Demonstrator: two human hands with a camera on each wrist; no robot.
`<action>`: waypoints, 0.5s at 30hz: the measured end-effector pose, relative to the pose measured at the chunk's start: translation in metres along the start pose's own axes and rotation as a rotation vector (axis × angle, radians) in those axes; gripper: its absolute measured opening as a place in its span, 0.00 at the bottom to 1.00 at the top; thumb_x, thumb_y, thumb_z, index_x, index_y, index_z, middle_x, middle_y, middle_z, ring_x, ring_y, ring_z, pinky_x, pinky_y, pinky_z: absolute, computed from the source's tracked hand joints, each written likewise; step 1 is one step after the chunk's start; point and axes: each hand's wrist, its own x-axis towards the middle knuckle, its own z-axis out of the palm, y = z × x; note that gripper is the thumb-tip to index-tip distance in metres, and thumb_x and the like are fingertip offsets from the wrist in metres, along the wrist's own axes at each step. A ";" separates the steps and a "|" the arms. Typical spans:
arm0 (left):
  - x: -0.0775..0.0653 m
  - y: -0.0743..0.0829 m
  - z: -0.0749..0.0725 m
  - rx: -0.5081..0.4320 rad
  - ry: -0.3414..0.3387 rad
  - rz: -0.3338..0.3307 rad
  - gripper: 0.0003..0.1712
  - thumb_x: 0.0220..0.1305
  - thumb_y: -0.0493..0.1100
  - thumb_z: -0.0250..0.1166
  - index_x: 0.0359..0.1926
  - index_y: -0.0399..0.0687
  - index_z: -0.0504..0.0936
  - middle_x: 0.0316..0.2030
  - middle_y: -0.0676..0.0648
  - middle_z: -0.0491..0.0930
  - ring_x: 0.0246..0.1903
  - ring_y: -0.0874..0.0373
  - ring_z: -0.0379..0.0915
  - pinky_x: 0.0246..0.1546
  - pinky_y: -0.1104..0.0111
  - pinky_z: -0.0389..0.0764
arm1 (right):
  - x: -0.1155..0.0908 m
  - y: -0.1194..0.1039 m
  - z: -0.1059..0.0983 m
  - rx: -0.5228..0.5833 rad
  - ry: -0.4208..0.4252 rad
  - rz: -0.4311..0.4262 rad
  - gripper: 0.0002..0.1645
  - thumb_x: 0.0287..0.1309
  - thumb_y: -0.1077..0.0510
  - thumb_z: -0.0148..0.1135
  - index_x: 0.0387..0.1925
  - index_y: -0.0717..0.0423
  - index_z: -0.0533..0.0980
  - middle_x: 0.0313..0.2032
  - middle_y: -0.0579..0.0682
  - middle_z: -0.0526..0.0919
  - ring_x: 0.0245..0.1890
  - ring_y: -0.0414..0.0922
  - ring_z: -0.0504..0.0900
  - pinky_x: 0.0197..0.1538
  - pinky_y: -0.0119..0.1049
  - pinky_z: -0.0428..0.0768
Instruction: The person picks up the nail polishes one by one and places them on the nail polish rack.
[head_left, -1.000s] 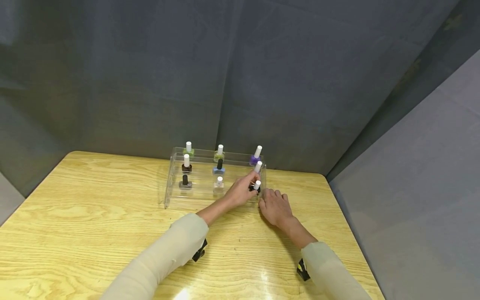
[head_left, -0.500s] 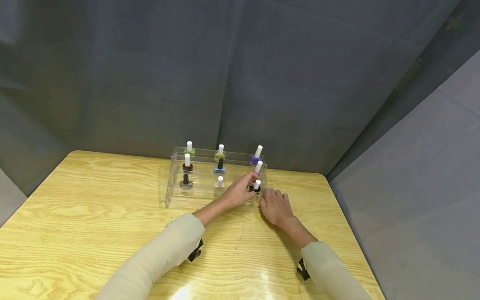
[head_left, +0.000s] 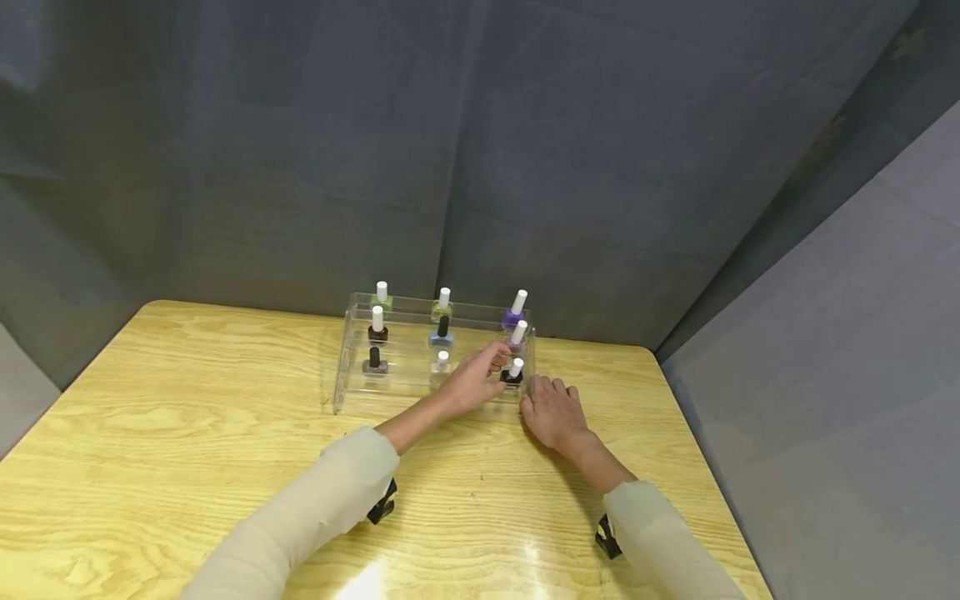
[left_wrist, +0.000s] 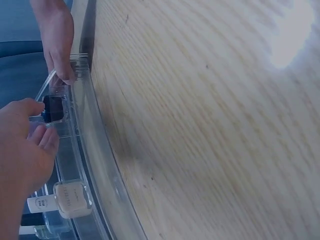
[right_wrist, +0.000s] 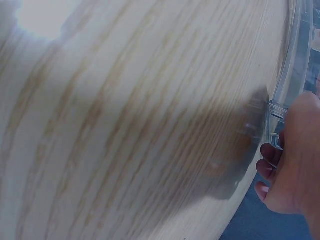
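Note:
A clear stepped display rack [head_left: 405, 389] holds several nail polish bottles in three rows. My left hand [head_left: 471, 385] is at its right part, thumb and fingers spread apart, beside a black nail polish bottle [head_left: 512, 377] with a white cap in the front row. In the left wrist view that dark bottle [left_wrist: 53, 109] sits just past the thumb. Behind it stands a lilac bottle [head_left: 516, 343], partly hidden by the fingers. My right hand [head_left: 555, 414] grips the rack's right front corner; in the right wrist view its fingers [right_wrist: 266, 170] curl at the rack's end.
Further bottles stand on the rack: purple [head_left: 513, 318] and green [head_left: 382, 302] at the back, blue [head_left: 441, 338] and dark red [head_left: 378, 334] in the middle, grey [head_left: 374, 367] and pale [head_left: 441, 371] in front. A dark curtain [head_left: 300, 167] hangs behind the wooden table [head_left: 225, 433].
My left hand has let go of the black bottle and drawn slightly to the left, its fingers parting. The bottle now sits upright in the front row. My right hand stays at the rack's corner.

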 end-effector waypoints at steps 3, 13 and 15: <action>-0.003 0.002 -0.003 0.008 0.004 0.004 0.31 0.55 0.32 0.64 0.59 0.46 0.64 0.54 0.42 0.71 0.54 0.46 0.68 0.53 0.61 0.71 | 0.001 0.000 -0.001 0.001 -0.008 0.001 0.15 0.68 0.45 0.34 0.33 0.50 0.61 0.30 0.46 0.65 0.33 0.48 0.62 0.37 0.45 0.58; -0.021 0.015 -0.016 0.086 0.012 0.062 0.31 0.56 0.36 0.65 0.59 0.46 0.63 0.53 0.41 0.72 0.52 0.52 0.70 0.50 0.66 0.72 | 0.001 0.000 -0.001 0.029 -0.003 0.002 0.15 0.67 0.47 0.33 0.31 0.51 0.61 0.29 0.46 0.65 0.33 0.49 0.63 0.35 0.45 0.58; -0.026 0.017 -0.020 0.084 0.010 0.074 0.31 0.56 0.36 0.65 0.60 0.47 0.63 0.53 0.41 0.72 0.52 0.52 0.70 0.50 0.66 0.72 | 0.001 0.001 -0.001 0.036 -0.004 0.003 0.15 0.67 0.46 0.33 0.31 0.51 0.60 0.29 0.47 0.65 0.33 0.49 0.63 0.35 0.45 0.58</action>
